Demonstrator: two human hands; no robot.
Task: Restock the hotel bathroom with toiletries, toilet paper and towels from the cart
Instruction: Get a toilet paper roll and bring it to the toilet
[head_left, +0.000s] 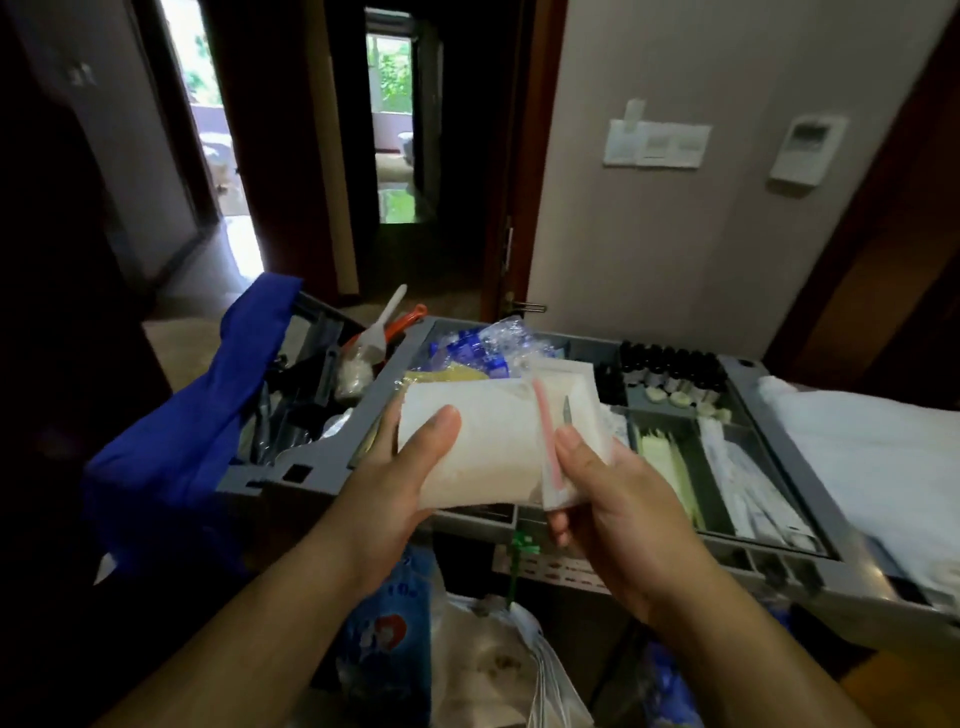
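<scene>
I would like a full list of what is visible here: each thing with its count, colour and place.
cart tray: one, grey, centre, divided into compartments
white pack: one, white, above the tray
clear sachet: one, pink stick inside, beside the pack
small bottles: one row, dark caps, back compartment
water bottles: several, blue caps, plastic-wrapped, tray's back left
yellow packets: several, pale yellow, middle compartment
linen: one pile, white, right of the tray
blue bag: one, cart's left end
plastic bags: at least two, below the tray
switch panel: one, white, wall behind
left hand: grips the white pack
right hand: pinches the clear sachet
</scene>
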